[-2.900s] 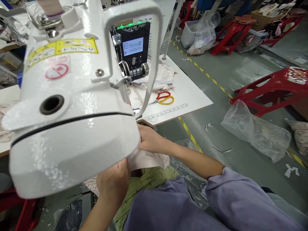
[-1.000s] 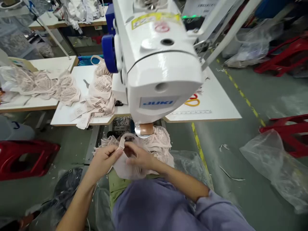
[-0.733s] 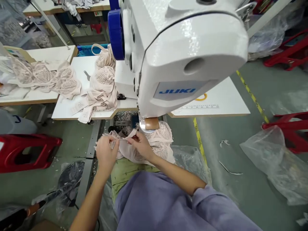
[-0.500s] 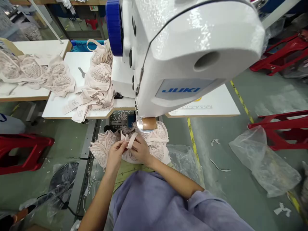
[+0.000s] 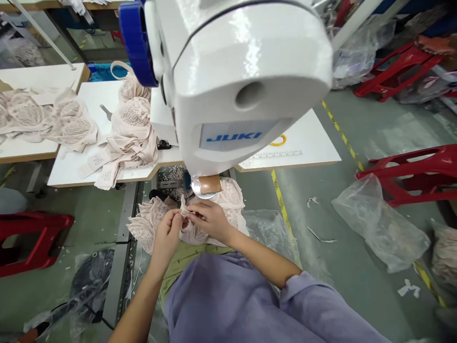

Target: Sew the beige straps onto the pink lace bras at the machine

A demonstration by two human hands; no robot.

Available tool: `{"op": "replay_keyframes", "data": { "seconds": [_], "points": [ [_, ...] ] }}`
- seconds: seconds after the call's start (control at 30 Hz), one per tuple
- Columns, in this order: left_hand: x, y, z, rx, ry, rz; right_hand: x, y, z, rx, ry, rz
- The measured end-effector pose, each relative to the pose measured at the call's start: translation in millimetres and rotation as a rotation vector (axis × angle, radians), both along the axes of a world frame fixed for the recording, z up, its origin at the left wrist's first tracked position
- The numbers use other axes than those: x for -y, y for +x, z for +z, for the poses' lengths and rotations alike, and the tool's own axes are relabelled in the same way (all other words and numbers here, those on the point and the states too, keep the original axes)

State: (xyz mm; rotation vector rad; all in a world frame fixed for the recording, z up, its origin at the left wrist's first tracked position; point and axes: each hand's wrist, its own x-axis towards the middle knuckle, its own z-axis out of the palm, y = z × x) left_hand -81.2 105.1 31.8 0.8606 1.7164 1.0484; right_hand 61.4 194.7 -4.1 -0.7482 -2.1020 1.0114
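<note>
Just below the sewing machine head (image 5: 250, 95), both of my hands meet over a beige lace bra (image 5: 232, 202) that hangs across the lap. With fingers pinched, my left hand (image 5: 168, 232) grips a narrow pale strap (image 5: 183, 209) of it. My right hand (image 5: 210, 220) has thumb and fingers closed on the same strap from the other side. Fingers partly cover the strap, so its exact fold is hidden. More gathered lace cups (image 5: 148, 221) lie left of my left hand. The needle area is hidden behind the machine's lower end.
Stacked beige bras (image 5: 134, 116) with tags rest on the white table (image 5: 67, 166), beside a small grey tool (image 5: 106, 112). A yellow tape ring (image 5: 278, 140) lies on the right tabletop. Red stools (image 5: 414, 166) stand on both sides; a plastic bag (image 5: 382, 228) is on the floor.
The right hand has turned palm-down over the strap, and the strap loop seen earlier between the fingers is now bunched in the pinch. The view has shifted slightly.
</note>
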Motion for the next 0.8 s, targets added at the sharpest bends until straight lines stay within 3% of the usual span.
{"op": "replay_keyframes", "data": {
  "seconds": [0.17, 0.27, 0.33, 0.4, 0.43, 0.53, 0.6, 0.7, 0.8],
  "points": [
    [-15.8, 3.2, -20.2, 0.030, -0.029, -0.024, 3.6, 6.4, -23.9, 0.146, 0.310, 0.038],
    [-24.6, -0.9, -30.4, -0.101, -0.043, -0.069, -32.4, 36.4, -31.6, 0.275, 0.377, 0.164],
    [-27.6, -5.8, -31.7, -0.231, -0.037, -0.093, -80.7, 71.8, -20.3, 0.468, 0.334, 0.030],
    [-28.7, -8.3, -28.0, -0.327, -0.035, -0.139, -141.2, 112.3, 3.9, 0.735, 0.274, -0.339],
    [-29.0, -7.9, -24.7, -0.350, -0.037, -0.168, -172.4, 131.1, 18.1, 0.779, 0.262, -0.427],
    [-31.2, -0.8, -12.8, -0.310, -0.061, -0.201, -248.8, 171.0, 53.7, 0.852, 0.230, -0.421],
    [-32.8, 4.9, -6.8, -0.193, -0.070, -0.153, -272.8, 183.1, 62.7, 0.902, 0.201, -0.343],
    [-32.6, 8.8, -3.9, 0.068, -0.070, -0.058, -262.3, 193.1, 53.6, 0.948, 0.188, -0.255],
    [-28.8, 6.7, -3.3, 0.292, -0.080, 0.042, -206.7, 204.6, 34.2, 0.895, 0.214, -0.306]
  ]
}}
